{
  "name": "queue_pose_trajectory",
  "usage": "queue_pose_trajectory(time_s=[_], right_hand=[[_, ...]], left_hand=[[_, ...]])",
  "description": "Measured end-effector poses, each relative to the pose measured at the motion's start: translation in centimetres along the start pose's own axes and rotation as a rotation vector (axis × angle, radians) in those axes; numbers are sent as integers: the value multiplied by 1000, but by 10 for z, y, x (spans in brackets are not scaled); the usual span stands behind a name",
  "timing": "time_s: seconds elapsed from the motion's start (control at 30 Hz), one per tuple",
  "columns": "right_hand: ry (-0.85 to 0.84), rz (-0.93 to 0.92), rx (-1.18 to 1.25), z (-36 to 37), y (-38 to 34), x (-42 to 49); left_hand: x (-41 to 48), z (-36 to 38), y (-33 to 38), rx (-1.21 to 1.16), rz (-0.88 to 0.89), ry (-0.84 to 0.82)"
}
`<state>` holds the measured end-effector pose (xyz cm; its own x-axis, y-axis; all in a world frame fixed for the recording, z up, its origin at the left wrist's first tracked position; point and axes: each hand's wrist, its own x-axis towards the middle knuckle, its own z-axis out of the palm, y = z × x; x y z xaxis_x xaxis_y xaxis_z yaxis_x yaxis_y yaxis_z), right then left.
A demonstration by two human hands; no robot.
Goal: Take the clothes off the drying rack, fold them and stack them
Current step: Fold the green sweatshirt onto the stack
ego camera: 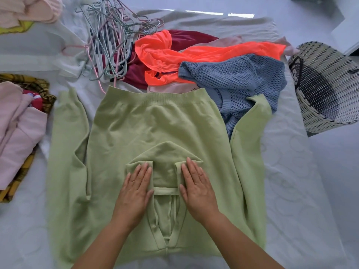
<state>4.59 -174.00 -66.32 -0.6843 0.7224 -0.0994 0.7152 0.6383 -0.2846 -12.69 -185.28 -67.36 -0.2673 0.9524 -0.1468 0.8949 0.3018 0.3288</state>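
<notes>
No writing or label is readable. The green hoodie (155,123) lies spread flat on the white bed (301,191), hem away from the person. The left hand (134,193) and right hand (198,189) press flat on its folded hood, fingers straight and together. Bare sheet lies right of the sleeve, before the woven basket (326,90).

Hoodie (155,123) centre; hangers (108,45) behind-left, unfolded clothes (213,61) behind, basket (326,88) right, folded stack (19,129) left, prob.
</notes>
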Motion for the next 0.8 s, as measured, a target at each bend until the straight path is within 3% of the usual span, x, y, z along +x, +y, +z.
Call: queue_pose_trajectory(time_s=[0.2, 0.4, 0.63, 0.8], right_hand=[[-80, 3, -89, 21, -3, 5], [-56, 24, -80, 37, -3, 9], [-6, 39, -76, 52, 2, 12], [-46, 45, -66, 48, 2, 13]], left_hand=[[6, 24, -4, 108, 42, -14], [11, 28, 1, -23, -63, 12], [14, 47, 2, 131, -47, 50], [11, 34, -1, 81, -27, 23]])
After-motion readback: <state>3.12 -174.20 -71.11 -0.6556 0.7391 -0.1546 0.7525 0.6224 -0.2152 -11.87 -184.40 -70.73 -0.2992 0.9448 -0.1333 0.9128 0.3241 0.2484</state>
